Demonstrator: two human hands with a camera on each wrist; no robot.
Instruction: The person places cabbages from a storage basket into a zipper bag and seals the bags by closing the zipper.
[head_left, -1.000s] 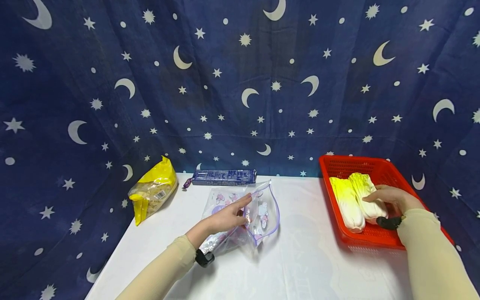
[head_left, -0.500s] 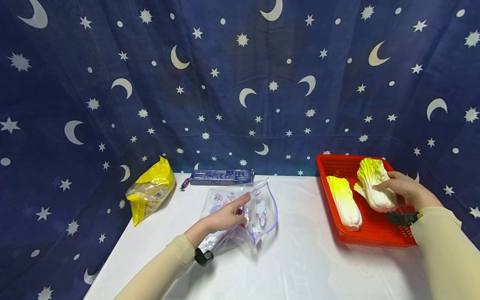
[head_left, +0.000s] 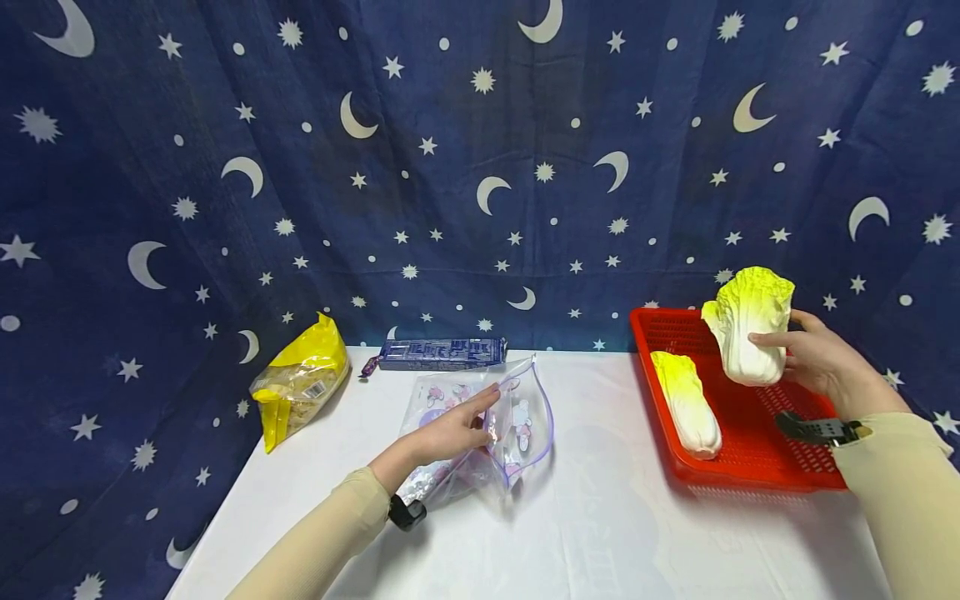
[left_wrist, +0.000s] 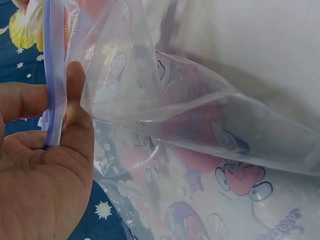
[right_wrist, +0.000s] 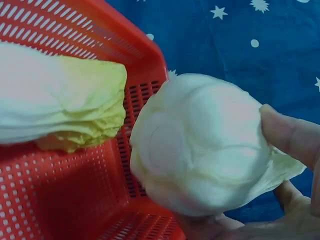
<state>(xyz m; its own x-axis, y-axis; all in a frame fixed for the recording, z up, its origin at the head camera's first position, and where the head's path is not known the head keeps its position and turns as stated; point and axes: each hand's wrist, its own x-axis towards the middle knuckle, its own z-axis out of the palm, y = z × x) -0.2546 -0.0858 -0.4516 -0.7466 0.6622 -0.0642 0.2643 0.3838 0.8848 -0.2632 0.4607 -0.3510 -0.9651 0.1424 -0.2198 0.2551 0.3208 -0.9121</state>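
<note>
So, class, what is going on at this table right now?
A person works with both hands. The right hand holds a napa cabbage lifted above the red basket, where a second cabbage lies. The left hand holds the rim of a clear printed zip bag on the white table, with its mouth open. A yellow snack bag and a blue packet lie farther back.

Bare white table (head_left: 600, 500) lies open between the zip bag (head_left: 517, 425) and the red basket (head_left: 750, 467). The basket's raised rim and a second cabbage (head_left: 686, 404) inside block a low path leftward.
</note>
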